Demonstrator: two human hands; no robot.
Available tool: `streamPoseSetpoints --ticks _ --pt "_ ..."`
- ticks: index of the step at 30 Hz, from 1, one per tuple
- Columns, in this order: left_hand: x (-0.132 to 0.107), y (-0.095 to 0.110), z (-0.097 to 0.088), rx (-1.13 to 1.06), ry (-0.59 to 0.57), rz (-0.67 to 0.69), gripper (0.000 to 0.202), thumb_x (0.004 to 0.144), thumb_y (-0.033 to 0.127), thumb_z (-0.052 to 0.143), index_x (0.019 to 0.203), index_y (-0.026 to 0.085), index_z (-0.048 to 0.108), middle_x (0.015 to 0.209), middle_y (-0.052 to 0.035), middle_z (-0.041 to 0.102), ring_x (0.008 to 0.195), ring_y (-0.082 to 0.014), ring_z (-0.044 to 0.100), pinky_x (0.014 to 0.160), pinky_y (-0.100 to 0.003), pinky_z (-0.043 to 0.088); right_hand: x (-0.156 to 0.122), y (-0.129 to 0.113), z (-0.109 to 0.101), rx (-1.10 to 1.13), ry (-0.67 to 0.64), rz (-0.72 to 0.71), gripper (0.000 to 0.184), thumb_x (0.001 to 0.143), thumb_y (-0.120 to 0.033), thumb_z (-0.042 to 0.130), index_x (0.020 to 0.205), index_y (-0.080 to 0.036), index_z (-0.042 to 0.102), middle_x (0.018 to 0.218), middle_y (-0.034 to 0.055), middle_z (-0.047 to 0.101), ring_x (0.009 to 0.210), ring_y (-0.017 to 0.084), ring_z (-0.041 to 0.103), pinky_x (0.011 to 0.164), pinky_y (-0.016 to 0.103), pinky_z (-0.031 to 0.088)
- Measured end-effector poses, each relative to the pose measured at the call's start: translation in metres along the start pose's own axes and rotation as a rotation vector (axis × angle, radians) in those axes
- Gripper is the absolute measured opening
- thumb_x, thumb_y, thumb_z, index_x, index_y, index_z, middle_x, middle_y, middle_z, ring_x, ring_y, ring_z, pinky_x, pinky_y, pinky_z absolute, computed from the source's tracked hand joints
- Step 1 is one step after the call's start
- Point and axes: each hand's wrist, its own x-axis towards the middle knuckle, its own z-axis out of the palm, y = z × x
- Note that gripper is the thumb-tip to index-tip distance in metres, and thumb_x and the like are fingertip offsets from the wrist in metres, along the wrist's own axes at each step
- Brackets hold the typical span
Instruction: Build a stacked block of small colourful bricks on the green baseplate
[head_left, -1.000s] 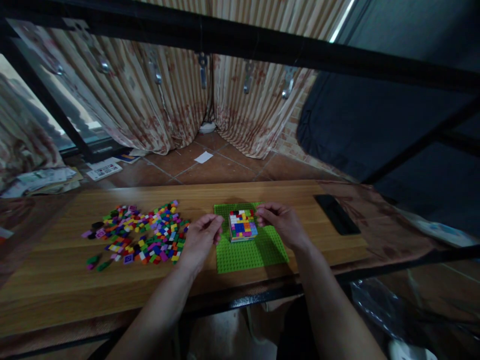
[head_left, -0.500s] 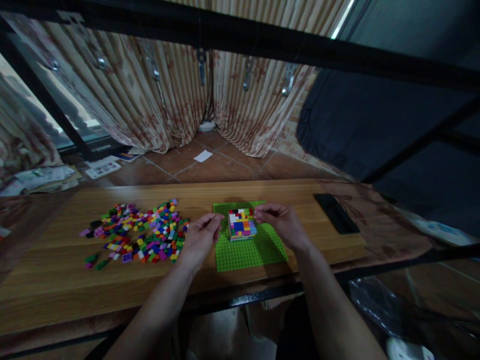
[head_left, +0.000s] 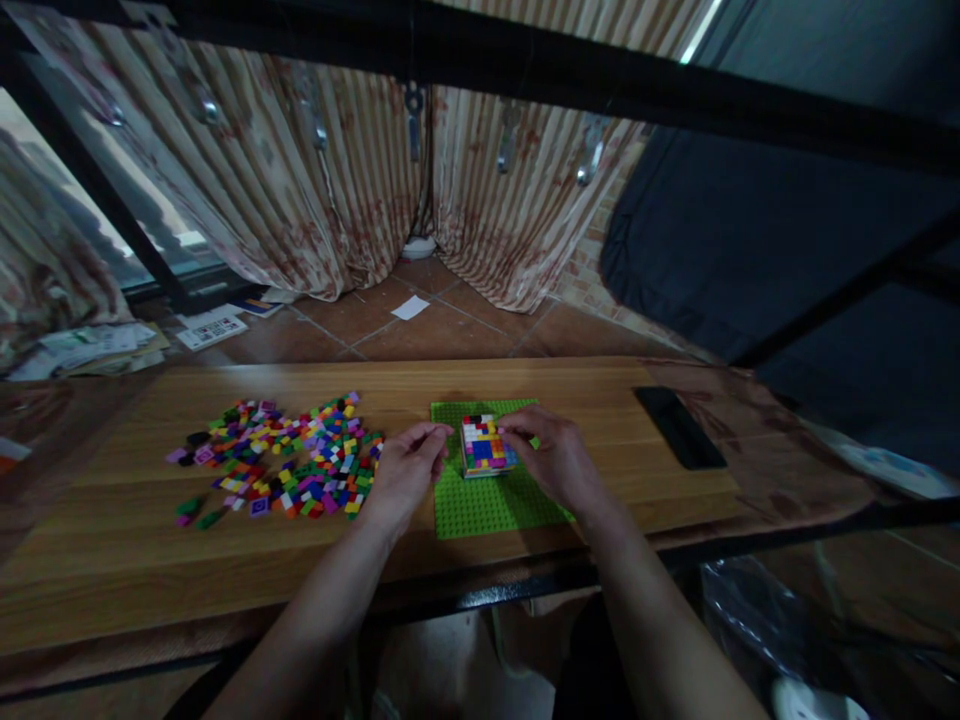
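A square block of many-coloured toy bricks [head_left: 484,455] stands on a green studded baseplate [head_left: 465,515]. My right hand [head_left: 551,450] reaches over the block's right side, thumb and fingertips closed in a pinch at its upper right corner. Whatever lies between those fingertips is too small to make out. To the left of the block, above the plate's left edge, my left hand [head_left: 411,465] is held apart from it. Its thumb and index finger are pressed together, and I cannot see what they may hold.
Loose coloured bricks [head_left: 315,480] lie in a wide heap on the wooden table [head_left: 225,580], left of my left hand. A black phone [head_left: 679,427] rests at the table's right end. A dark metal bar [head_left: 465,40] with hanging hooks crosses above.
My right hand has moved slightly left and down onto the upper right corner of the brick block. My left hand stays nearly where it was. The view has shifted a little.
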Motion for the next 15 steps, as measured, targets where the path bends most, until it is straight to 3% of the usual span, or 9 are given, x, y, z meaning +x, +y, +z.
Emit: streamPoseSetpoints --ticks 9,15 --pt "0.0012 -0.0028 -0.0008 0.044 -0.013 0.024 0.029 0.07 0.039 0.062 0.085 0.014 0.068 0.058 0.0043 0.054 0.049 -0.0074 0.046 0.047 -0.02 0.035 0.0015 -0.0026 0.0043 -0.023 0.051 -0.031 0.015 0.085 -0.014 0.058 0.091 -0.02 0.07 0.084 0.0036 0.067 0.077 0.016 0.064 0.072 0.028 0.051" --pt "0.0009 -0.0009 -0.0002 0.057 -0.011 0.018 0.028 0.07 0.038 0.063 0.084 0.014 0.068 0.059 0.0039 0.054 0.05 -0.0078 0.047 0.048 -0.02 0.035 0.0023 0.0018 0.0018 0.022 0.12 0.064 0.012 0.079 -0.019 0.065 0.091 -0.02 0.069 0.086 0.004 0.066 0.07 0.014 0.061 0.068 0.028 0.051"
